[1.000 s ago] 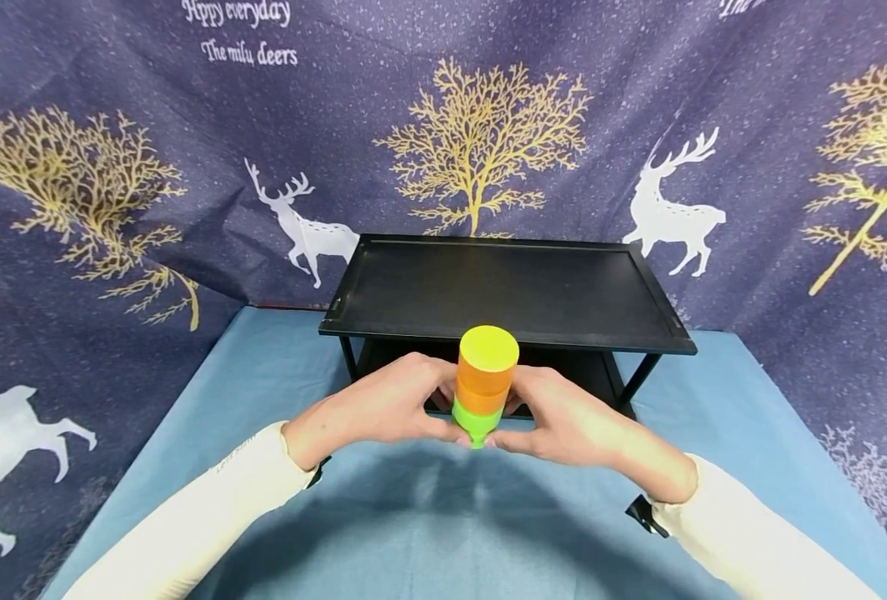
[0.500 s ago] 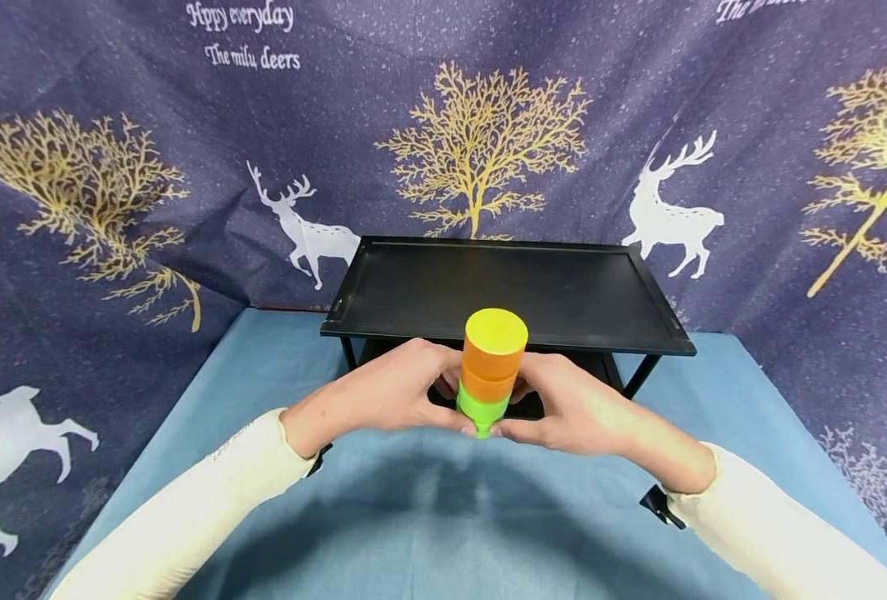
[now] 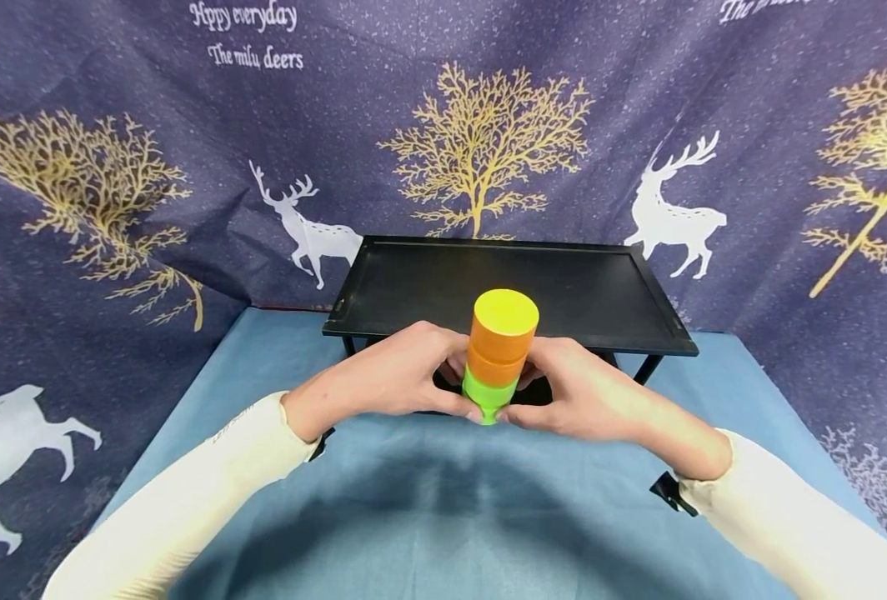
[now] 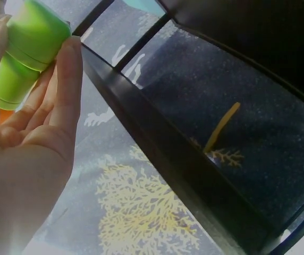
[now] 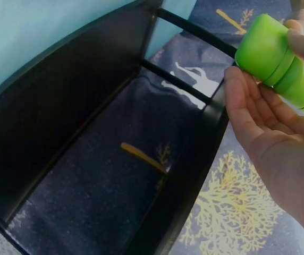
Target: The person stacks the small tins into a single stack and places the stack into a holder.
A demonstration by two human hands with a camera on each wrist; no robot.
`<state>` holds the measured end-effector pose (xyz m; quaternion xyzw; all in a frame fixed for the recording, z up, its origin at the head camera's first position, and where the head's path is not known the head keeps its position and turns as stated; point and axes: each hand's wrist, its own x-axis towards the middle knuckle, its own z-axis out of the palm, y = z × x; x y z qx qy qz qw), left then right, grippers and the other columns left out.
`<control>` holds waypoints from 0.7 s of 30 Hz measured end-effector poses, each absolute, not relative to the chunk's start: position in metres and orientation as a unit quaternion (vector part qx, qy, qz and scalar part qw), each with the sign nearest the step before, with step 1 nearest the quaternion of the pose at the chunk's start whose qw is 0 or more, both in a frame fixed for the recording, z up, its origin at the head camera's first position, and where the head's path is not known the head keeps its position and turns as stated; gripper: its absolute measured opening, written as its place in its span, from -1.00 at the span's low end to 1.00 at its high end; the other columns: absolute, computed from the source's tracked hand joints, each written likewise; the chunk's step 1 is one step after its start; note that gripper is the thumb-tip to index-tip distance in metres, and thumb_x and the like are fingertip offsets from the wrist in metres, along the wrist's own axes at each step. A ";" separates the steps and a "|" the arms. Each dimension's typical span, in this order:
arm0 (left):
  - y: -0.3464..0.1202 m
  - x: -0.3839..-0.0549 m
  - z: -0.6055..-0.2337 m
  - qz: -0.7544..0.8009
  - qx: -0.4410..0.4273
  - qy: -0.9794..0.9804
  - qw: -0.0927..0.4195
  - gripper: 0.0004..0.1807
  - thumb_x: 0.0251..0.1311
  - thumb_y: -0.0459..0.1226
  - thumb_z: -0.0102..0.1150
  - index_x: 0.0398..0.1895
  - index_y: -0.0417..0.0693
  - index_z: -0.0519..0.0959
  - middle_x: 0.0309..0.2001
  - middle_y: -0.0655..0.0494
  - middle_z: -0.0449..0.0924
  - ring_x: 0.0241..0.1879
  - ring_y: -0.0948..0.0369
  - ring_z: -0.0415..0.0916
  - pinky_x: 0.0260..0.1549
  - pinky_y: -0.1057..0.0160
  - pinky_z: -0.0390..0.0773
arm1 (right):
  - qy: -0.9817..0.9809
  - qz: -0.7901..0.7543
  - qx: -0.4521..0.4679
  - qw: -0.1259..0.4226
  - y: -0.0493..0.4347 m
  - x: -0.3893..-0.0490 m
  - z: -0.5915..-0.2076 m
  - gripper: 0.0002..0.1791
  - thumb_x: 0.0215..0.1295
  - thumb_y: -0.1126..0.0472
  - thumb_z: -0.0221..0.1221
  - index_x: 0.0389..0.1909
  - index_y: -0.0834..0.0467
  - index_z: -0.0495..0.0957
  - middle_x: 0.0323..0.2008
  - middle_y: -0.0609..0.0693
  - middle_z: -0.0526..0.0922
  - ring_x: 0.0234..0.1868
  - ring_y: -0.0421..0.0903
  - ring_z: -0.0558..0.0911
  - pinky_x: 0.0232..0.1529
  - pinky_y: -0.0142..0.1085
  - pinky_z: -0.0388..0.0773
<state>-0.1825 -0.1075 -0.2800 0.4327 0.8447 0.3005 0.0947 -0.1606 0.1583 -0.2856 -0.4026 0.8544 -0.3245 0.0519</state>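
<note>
A stack of round, cup-like pieces (image 3: 500,350) stands in mid-air in the head view, slightly tilted, yellow on top, orange in the middle and green below. My left hand (image 3: 402,371) holds it from the left side, thumb near the green bottom. From the right, my right hand (image 3: 593,392) grips it the same way. The left wrist view shows the green pieces (image 4: 38,34) between thumb and fingers of the left hand (image 4: 32,154). In the right wrist view the green end (image 5: 266,50) lies in the right hand (image 5: 279,141). The far-side fingers are partly hidden.
A black two-tier rack (image 3: 428,279) stands just beyond the hands, its lower shelf partly hidden by them. Light blue cloth (image 3: 443,517) covers the table. Dark blue fabric (image 3: 368,108) with deer and trees hangs behind.
Both hands have moved the stack upward and slightly right in the head view, so it now overlaps more of the rack's top. Both hands keep their hold.
</note>
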 end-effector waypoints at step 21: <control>-0.098 -0.196 -0.252 0.302 0.429 0.844 0.109 -0.48 0.17 -0.05 0.61 0.17 0.07 0.67 -0.18 0.43 0.77 -0.17 0.43 0.72 0.01 0.29 0.70 | 0.861 -0.328 -0.388 0.037 0.166 -0.172 -0.264 -0.45 0.20 0.13 0.57 0.20 -0.01 0.61 0.03 -0.21 0.73 -0.10 -0.29 0.76 0.04 -0.23 0.71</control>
